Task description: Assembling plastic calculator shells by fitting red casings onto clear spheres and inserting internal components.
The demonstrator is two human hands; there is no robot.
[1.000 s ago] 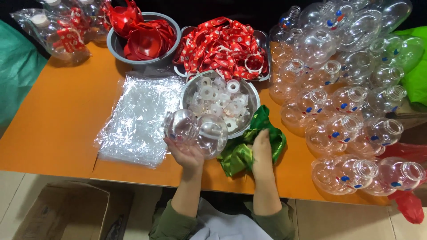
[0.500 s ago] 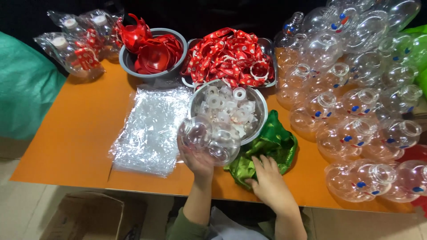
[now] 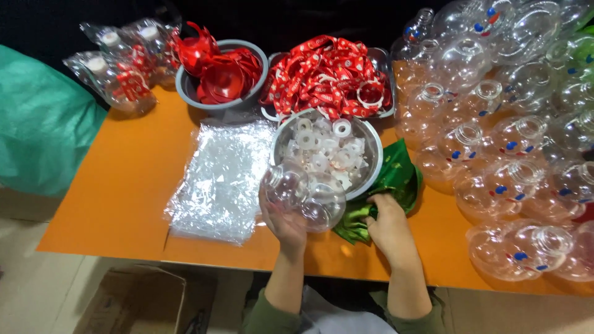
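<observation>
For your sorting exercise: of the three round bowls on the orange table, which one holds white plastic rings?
The shiny metal bowl nearest the left hand; the grey bowl holds red plastic pieces, the far tray-like bowl red ribbons.

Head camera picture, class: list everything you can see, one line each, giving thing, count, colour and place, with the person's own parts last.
Table: one, orange, under everything.
Clear globe: one, transparent, held in the left hand.
Green foil pieces: a small pile, shiny green, under the right hand.
Metal bowl of rings: one, silver with white rings, centre.
Plastic bags: a flat stack, clear, left of the bowl.
Tray of ribbons: one, red and white ribbons, rear centre.
Grey bowl: one, holding red pieces, rear left.
Bagged globes: a few, clear with red, far left rear.
Empty globes: many, clear with blue and red dots, right.
Cardboard box: one, brown, floor.
Green sack: one, teal, left.
Left hand: holds the globe.
Right hand: on the foil.
</observation>
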